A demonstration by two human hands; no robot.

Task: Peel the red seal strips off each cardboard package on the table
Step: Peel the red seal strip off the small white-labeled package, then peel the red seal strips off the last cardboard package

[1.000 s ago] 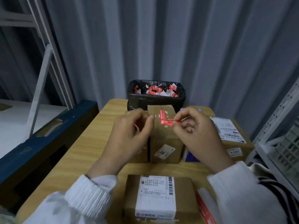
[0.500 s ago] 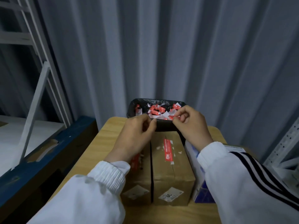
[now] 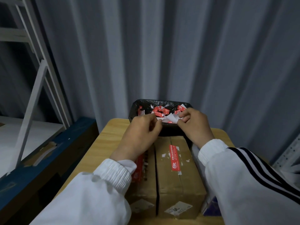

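Head view, please: how does the red seal strip (image 3: 174,157) look?

Bright red with white print, stuck flat on top of the right cardboard box (image 3: 180,185), with torn white scraps around it.

Which way does it run?

Its long axis runs away from me, toward the black-lined bin (image 3: 134,111) at the far edge of the table (image 3: 110,137). It lies parallel to the gap between this box and the left cardboard box (image 3: 144,190).

And your hands?

My left hand (image 3: 142,132) and right hand (image 3: 193,125) hover over the bin's near rim, above crumpled red strips (image 3: 158,110). On both, the fingers are curled and the thumb tip meets the forefinger. I cannot tell whether anything is pinched there. A second red strip (image 3: 137,171) peeks out beside my left sleeve (image 3: 116,169).
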